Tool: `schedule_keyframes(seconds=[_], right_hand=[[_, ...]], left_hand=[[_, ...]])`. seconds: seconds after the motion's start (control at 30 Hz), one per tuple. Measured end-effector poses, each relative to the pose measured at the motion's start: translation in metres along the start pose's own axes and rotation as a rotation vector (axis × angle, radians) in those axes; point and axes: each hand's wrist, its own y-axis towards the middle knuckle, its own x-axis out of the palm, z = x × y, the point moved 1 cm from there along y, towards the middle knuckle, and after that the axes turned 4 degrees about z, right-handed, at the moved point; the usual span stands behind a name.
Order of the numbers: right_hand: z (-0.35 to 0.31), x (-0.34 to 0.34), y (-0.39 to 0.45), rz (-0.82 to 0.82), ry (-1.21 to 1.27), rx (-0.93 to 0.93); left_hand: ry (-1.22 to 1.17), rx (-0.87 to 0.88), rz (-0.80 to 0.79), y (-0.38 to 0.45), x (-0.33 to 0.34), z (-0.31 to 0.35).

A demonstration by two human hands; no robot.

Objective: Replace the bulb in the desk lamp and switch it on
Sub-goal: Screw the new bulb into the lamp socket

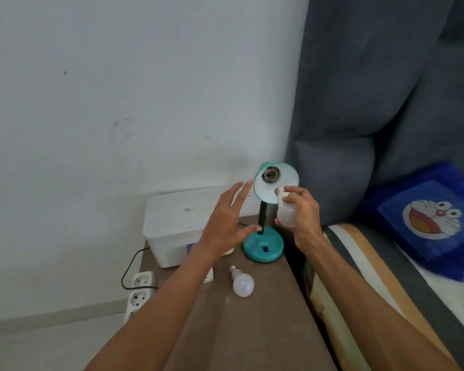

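Bulb (286, 213) in the curled right hand (303, 210) points its screw cap up-left toward the lamp's (265, 210) empty socket (270, 174), just above, inside the shade (279, 183); the left hand (225, 226) hovers spread and empty left of the lamp.

Lamp socket (270, 174) stands unobstructed — white box (188, 223) crowds the left.

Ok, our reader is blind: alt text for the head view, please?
A right hand holds a white screw-base bulb near the teal desk lamp's empty socket; the open left hand reaches toward it. Another white bulb lies on the brown table.
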Motion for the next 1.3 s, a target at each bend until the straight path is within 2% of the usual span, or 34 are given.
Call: schedule_keyframes(seconds=[0.17, 0.4, 0.6, 0.77, 0.93, 1.3], right_hand=[[-0.020, -0.001, 0.017, 0.000, -0.329, -0.166], [-0.005, 0.006, 0.034, 0.019, -0.554, -0.518], [0.004, 0.012, 0.042, -0.067, -0.676, -0.527], [0.009, 0.017, 0.050, 0.003, -0.744, -0.529], [0.016, 0.019, 0.041, 0.124, -0.911, -0.720], [0.022, 0.011, 0.037, 0.095, -0.940, -0.717]], left_hand=[[-0.077, -0.044, -0.182, 0.053, 0.013, 0.006], [-0.100, 0.009, -0.183, 0.082, 0.034, -0.008], [-0.121, 0.049, -0.110, 0.085, 0.040, -0.010], [-0.112, 0.067, -0.096, 0.085, 0.040, -0.012], [-0.127, 0.077, -0.113, 0.084, 0.038, -0.013], [-0.200, 0.057, -0.126, 0.083, 0.031, -0.012]])
